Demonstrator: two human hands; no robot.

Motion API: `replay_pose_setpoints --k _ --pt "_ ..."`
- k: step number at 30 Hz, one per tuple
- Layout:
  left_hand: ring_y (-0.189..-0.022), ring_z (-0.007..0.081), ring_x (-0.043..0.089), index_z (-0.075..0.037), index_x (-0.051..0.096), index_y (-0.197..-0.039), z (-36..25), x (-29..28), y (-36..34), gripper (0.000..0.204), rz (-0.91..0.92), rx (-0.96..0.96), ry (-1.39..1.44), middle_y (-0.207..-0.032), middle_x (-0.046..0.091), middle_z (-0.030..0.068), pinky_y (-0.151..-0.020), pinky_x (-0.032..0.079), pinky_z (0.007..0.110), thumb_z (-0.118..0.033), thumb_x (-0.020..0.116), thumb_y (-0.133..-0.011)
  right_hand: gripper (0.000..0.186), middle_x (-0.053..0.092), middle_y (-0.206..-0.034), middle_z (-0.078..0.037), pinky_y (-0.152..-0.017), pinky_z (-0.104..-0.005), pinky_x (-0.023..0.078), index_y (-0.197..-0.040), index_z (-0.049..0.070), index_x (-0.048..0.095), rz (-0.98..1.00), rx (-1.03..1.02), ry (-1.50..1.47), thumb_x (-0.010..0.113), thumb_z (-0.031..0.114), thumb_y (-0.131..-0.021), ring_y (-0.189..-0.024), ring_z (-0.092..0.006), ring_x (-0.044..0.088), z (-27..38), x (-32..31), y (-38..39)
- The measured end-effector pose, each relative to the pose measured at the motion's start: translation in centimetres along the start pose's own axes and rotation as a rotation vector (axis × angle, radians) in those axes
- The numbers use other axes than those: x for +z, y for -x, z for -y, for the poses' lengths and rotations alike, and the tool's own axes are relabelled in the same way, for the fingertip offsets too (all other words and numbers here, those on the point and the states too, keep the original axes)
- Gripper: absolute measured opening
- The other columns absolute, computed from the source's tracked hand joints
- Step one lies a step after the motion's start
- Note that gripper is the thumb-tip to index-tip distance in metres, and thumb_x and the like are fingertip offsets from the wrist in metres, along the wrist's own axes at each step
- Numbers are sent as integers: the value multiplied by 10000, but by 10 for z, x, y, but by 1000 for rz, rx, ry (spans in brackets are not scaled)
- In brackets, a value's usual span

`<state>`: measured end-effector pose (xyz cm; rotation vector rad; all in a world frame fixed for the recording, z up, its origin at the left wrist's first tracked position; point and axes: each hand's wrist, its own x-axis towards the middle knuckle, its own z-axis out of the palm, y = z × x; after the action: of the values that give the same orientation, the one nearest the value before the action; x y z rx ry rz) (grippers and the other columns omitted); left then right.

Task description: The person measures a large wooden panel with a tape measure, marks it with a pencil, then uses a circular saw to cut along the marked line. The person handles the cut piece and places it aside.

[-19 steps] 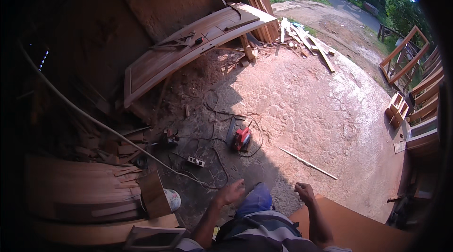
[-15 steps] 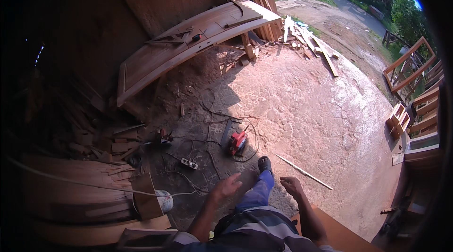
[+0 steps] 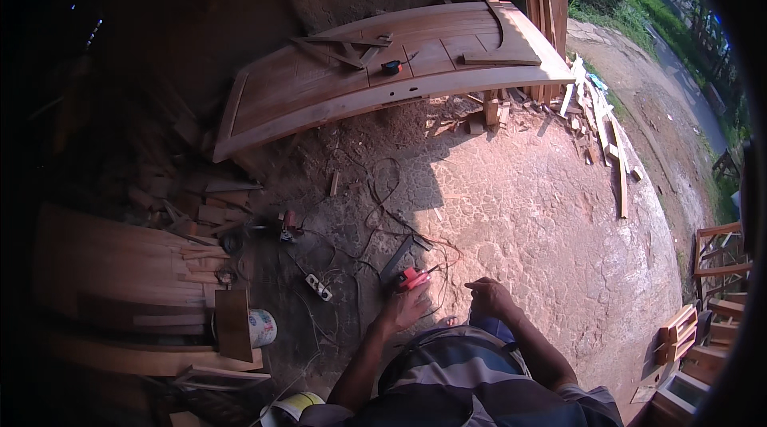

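A red power tool lies on the cracked earth floor among black cables. My left hand reaches down right beside it, fingers apart, its fingertips at the tool's near edge; whether they touch is unclear. My right hand hovers a little to the right with loosely curled fingers and nothing in it. My striped shirt fills the lower middle and hides my legs.
A large curved wooden door panel rests on supports at the back. A white power strip and a second small tool lie left of my hands. Stacked boards, a white bucket, loose planks and wooden frames ring the floor.
The view has moved forward and down toward the red tool. Both hands have dropped nearer the floor, the left one arriving next to the tool.
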<state>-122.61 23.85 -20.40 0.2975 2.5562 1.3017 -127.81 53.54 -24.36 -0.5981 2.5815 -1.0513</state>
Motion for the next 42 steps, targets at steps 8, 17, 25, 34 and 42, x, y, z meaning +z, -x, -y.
replay_pose_setpoints --k 8,17,25,34,42 --pt "-1133 311 708 -45 511 -1471 6 -11 -163 571 -55 -439 147 -1242 705 218 -935 545 389 -287 663 -976 559 656 -1265 -157 -959 -458 559 -1381 134 615 154 -272 122 747 368 -891 -1198 -366 634 -60 -133 -249" --pt "-1318 336 592 -37 446 -1516 -20 -45 -297 598 -418 -425 411 -1441 572 251 -1079 476 415 -313 619 -1013 678 618 -1223 -163 -946 -471 536 -1349 69 597 109 -704 242 792 474 -841 -1169 -385 591 -55 -203 -556" --pt "-1326 324 589 3 439 -1507 25 -67 -310 599 -526 -650 407 -1459 561 251 -1084 478 418 -314 601 -1025 866 500 -1476 -163 -1009 -536 486 -1504 181 451 154 -472 404 791 555 -801 -1300 -394 532 -23 -197 -787" --pt "-1168 398 674 -5 523 -1444 49 -206 -408 591 -661 -583 280 -1306 663 246 -967 547 454 -386 621 -1002 943 537 -1371 -141 -946 -575 499 -1539 234 378 238 -464 687 857 475 -763 -1263 -388 526 -21 -161 -931" --pt "-1255 276 636 35 517 -1422 103 -290 -519 432 -756 -289 574 -1352 634 231 -1005 535 379 -167 598 -1049 927 604 -1195 -194 -918 -576 480 -1495 94 387 210 -619 624 816 465 -761 -1123 -413 560 -25 -152 -951"
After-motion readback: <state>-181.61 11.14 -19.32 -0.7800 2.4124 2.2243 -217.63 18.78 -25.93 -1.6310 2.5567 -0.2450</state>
